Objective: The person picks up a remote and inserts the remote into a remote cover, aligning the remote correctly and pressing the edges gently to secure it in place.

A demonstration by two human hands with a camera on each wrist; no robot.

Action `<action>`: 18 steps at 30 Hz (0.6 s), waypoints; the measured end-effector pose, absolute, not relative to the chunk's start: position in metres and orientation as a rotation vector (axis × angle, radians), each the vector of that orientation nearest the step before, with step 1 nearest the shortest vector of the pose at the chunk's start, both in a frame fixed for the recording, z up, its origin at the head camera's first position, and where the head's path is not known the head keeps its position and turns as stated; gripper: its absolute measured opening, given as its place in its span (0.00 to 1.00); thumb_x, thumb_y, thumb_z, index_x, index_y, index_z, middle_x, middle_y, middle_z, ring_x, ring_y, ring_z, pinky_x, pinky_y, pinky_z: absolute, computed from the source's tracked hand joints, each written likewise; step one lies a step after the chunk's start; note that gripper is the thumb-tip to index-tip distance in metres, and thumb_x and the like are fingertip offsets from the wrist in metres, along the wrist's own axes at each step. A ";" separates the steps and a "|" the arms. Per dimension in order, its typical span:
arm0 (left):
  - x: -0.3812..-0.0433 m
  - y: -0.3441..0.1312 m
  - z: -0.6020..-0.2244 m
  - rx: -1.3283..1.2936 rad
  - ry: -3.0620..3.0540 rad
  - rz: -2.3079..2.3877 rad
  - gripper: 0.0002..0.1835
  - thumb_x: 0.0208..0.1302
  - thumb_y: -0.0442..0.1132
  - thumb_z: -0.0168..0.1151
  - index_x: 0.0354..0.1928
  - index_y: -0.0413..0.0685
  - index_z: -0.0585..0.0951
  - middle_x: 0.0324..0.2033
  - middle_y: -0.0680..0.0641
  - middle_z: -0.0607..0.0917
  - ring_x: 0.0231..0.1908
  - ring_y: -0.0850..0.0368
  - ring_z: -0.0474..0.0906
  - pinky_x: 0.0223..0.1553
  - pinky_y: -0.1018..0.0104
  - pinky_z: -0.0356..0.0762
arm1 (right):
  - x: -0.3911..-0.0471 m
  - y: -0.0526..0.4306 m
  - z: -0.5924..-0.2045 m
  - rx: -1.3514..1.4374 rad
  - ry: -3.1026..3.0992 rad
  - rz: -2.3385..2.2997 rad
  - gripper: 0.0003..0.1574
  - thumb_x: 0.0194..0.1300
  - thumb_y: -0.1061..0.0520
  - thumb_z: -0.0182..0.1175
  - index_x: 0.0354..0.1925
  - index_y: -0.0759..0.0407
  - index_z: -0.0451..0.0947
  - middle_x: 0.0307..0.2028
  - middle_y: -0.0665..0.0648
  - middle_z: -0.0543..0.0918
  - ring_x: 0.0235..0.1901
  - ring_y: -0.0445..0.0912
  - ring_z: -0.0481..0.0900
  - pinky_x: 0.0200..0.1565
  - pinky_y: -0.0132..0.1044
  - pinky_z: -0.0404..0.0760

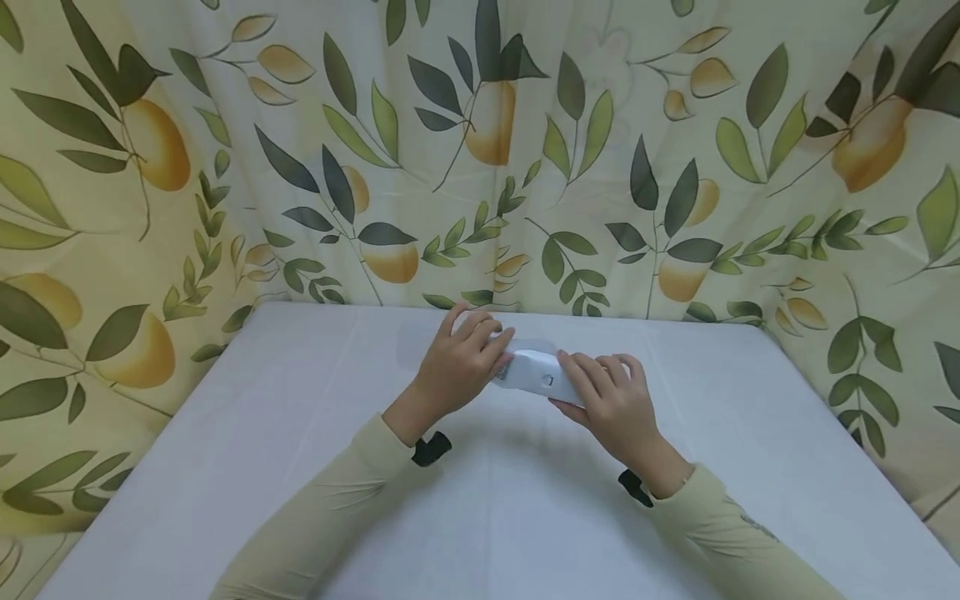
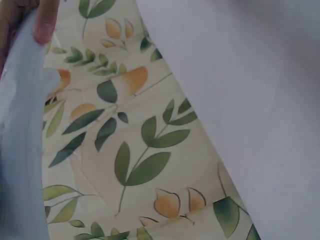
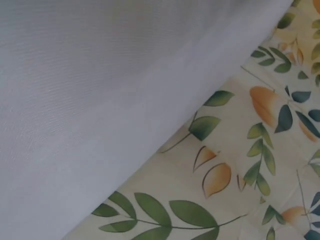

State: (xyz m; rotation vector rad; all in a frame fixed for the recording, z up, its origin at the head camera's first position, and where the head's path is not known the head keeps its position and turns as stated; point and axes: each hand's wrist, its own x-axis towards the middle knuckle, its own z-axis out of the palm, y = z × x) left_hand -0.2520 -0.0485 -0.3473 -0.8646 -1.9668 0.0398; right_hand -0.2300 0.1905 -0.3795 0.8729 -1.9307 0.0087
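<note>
A white, oblong, smooth-faced packet (image 1: 536, 375) is held up between both hands over the far part of the table. It tilts slightly down to the right and has a small round mark with a dark line. My right hand (image 1: 617, 404) grips its right end, fingers over the top and thumb underneath. At the left end, my left hand (image 1: 467, 358) pinches the packet near its printed corner, other fingers raised. A pale translucent edge shows behind the top. In the left wrist view, the packet (image 2: 22, 125) runs down the left side, with a fingertip against it. The right wrist view shows neither hand nor packet.
Under the hands is a table (image 1: 487, 517) covered in white cloth. Behind it and at both sides hangs a curtain (image 1: 525, 208) patterned with fruit and leaves. Dark straps (image 1: 432, 450) sit at the wrists, by pale sleeves.
</note>
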 end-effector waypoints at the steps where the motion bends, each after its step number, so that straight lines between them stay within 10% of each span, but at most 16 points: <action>1: -0.253 -0.048 -0.349 -0.894 -1.987 0.031 0.14 0.60 0.47 0.64 0.44 0.49 0.85 0.38 0.50 0.85 0.46 0.55 0.79 0.59 0.53 0.70 | -0.230 0.192 -0.381 0.882 -1.925 0.005 0.33 0.72 0.39 0.40 0.52 0.63 0.76 0.39 0.61 0.83 0.32 0.56 0.76 0.36 0.53 0.76; 18: -0.248 -0.029 -0.360 -0.947 -1.998 -0.030 0.05 0.60 0.42 0.64 0.36 0.52 0.85 0.32 0.55 0.86 0.39 0.60 0.81 0.56 0.57 0.74 | -0.234 0.187 -0.392 1.008 -1.923 0.099 0.37 0.72 0.38 0.40 0.49 0.69 0.76 0.37 0.62 0.82 0.32 0.53 0.76 0.35 0.47 0.75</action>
